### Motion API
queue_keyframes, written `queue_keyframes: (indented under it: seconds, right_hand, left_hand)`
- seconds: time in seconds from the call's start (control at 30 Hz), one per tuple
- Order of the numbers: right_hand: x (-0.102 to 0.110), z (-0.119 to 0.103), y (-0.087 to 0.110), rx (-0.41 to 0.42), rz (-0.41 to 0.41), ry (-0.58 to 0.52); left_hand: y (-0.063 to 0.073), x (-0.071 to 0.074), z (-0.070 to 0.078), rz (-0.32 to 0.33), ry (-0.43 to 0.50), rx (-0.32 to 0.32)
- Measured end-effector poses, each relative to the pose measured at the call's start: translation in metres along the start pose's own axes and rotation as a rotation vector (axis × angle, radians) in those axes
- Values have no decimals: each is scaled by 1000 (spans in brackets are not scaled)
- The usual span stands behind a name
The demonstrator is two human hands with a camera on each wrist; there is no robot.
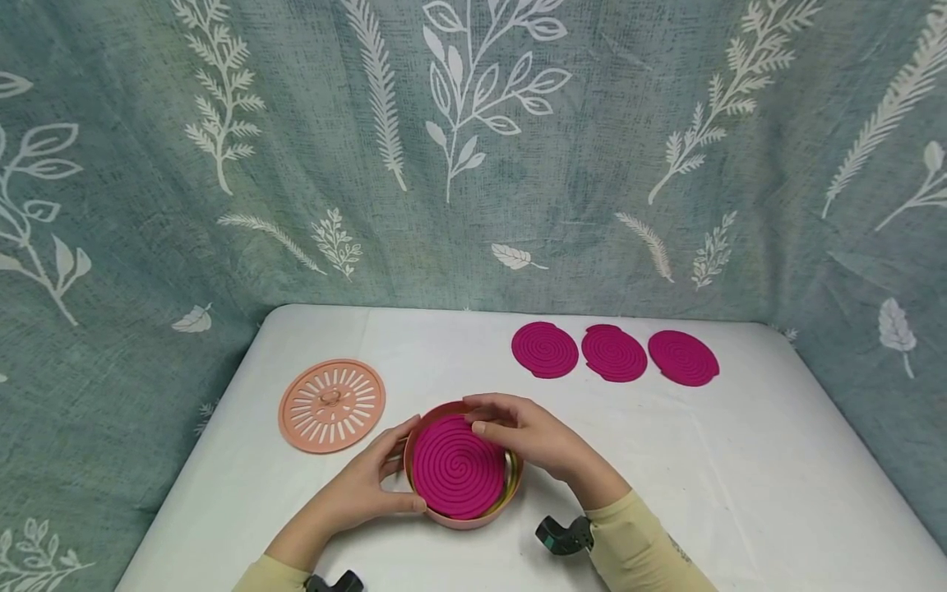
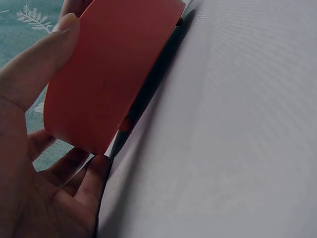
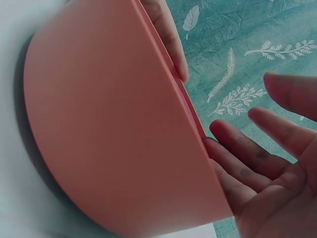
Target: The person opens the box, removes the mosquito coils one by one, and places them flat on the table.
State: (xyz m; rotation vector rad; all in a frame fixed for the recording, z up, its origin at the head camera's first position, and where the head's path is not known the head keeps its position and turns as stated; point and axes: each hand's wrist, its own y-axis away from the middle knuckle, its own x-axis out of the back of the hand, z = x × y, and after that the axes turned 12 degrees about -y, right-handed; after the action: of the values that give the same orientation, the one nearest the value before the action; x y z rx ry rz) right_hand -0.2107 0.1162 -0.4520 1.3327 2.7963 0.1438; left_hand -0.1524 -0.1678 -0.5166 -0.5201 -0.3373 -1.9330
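Observation:
A round salmon-pink mosquito coil holder (image 1: 473,521) with a gold inside stands on the table in front of me. A magenta spiral mosquito coil (image 1: 457,469) lies in its opening, with a gap at the right. My left hand (image 1: 373,481) grips the holder's left side, thumb at the front and fingers behind. In the left wrist view its thumb lies along the wall and the other fingers curl by the base. My right hand (image 1: 521,432) rests at the far right rim. In the right wrist view, its loosely extended fingers (image 3: 237,158) reach over the rim, thumb apart.
Three more magenta coils (image 1: 544,349) lie in a row at the back right of the white table (image 1: 740,460). A slotted salmon-pink lid (image 1: 323,440) with a small knob lies at the left. A green leaf-patterned cloth (image 1: 547,230) hangs behind and around the table.

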Motion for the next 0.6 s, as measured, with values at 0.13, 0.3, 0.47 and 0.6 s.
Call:
queue_keyframes:
  seconds: [0.13, 0.3, 0.47, 0.6]
  right_hand:
    - [-1, 0, 0, 3, 16, -32]
    - [-3, -2, 1, 14, 42, -63]
    - [-2, -4, 1, 1, 65, -116]
    - [0, -2, 0, -23, 69, -163]
  left_hand:
    - [0, 0, -1, 4, 2, -12]
    - [-1, -1, -3, 7, -2, -14]
    - [-1, -2, -6, 8, -3, -18]
    - [-1, -2, -6, 11, 3, -23]
